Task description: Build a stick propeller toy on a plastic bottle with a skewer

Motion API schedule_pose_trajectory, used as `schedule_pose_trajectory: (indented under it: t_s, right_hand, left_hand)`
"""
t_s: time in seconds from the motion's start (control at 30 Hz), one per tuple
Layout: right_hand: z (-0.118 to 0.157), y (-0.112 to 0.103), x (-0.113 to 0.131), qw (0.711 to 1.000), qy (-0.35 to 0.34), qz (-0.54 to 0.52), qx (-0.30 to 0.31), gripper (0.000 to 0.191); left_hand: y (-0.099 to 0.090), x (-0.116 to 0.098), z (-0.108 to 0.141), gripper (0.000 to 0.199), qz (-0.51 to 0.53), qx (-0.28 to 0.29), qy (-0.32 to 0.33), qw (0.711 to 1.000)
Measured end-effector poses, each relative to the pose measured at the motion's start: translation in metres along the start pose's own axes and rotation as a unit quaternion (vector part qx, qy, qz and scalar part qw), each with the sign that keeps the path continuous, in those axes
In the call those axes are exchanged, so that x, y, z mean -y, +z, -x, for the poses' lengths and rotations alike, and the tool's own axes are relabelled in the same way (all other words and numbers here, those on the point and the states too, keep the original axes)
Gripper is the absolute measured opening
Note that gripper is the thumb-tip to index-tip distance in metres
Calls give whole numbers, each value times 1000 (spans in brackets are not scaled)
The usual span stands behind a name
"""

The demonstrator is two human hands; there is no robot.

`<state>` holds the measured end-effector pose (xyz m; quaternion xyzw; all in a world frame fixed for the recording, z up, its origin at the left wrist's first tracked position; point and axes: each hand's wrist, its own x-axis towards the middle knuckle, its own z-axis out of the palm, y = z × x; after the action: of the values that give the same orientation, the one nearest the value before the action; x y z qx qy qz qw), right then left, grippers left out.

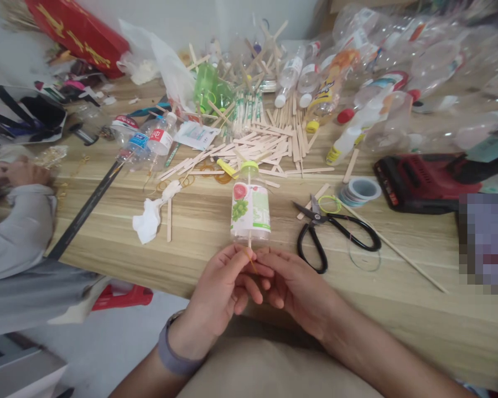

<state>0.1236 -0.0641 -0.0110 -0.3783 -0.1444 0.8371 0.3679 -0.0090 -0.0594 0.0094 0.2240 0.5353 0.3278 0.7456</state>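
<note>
A clear plastic bottle (251,207) with a grape and grapefruit label lies in front of me, its yellow-green cap pointing away. From its near end sticks out a thin wooden stick (249,241). My left hand (224,282) pinches the end of this stick between thumb and forefinger. My right hand (292,279) meets it there, fingertips closed on a thin orange rubber band (253,262) that stretches down at the stick. Fingers partly hide how the band runs. Right of the bottle, black-handled scissors (315,217) lie with blades parted.
Craft sticks (257,146) are heaped beyond the bottle, with many plastic bottles (423,66) behind. A red cordless drill (423,179) and a wire spool (360,190) lie right. Crumpled tissue (147,221) lies left, near another person's hand (25,171).
</note>
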Motion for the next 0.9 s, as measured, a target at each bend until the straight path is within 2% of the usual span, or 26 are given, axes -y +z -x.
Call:
schedule_pose_trajectory:
  t_s: [0.17, 0.27, 0.33, 0.4, 0.5, 0.57, 0.67, 0.77, 0.83, 0.9]
  right_hand:
    - [4, 1, -1, 992, -4, -124, -24, 15]
    - [4, -4, 0, 980, -3, -201, -1, 15]
    - [5, -7, 1, 979, 2, -206, 10, 20]
    - [7, -9, 2, 989, 26, -146, 1, 22]
    - [12, -9, 7, 995, 73, 60, -26, 25]
    - [15, -6, 12, 974, 82, 210, -27, 28]
    - [18, -3, 21, 921, 80, 380, 2, 24]
    - [18, -2, 24, 892, 81, 444, 24, 26]
    - [16, -3, 23, 897, 68, 436, 20, 28]
    - [14, -4, 19, 915, 50, 400, 15, 31]
  left_hand:
    - [2, 3, 3, 26, 16, -46, 33, 998]
    - [3, 5, 3, 25, 28, -59, 43, 997]
    - [3, 6, 3, 26, 36, -69, 42, 996]
    - [3, 8, 3, 28, 37, -70, 37, 996]
    - [1, 10, 3, 32, 26, -55, 25, 998]
    - [0, 11, 3, 33, 20, -48, 22, 998]
    - [-2, 11, 4, 31, 21, -55, 25, 998]
    - [-3, 10, 6, 31, 27, -70, 34, 997]
    - [-5, 10, 6, 31, 29, -69, 34, 997]
    - [-5, 9, 7, 32, 27, -60, 28, 997]
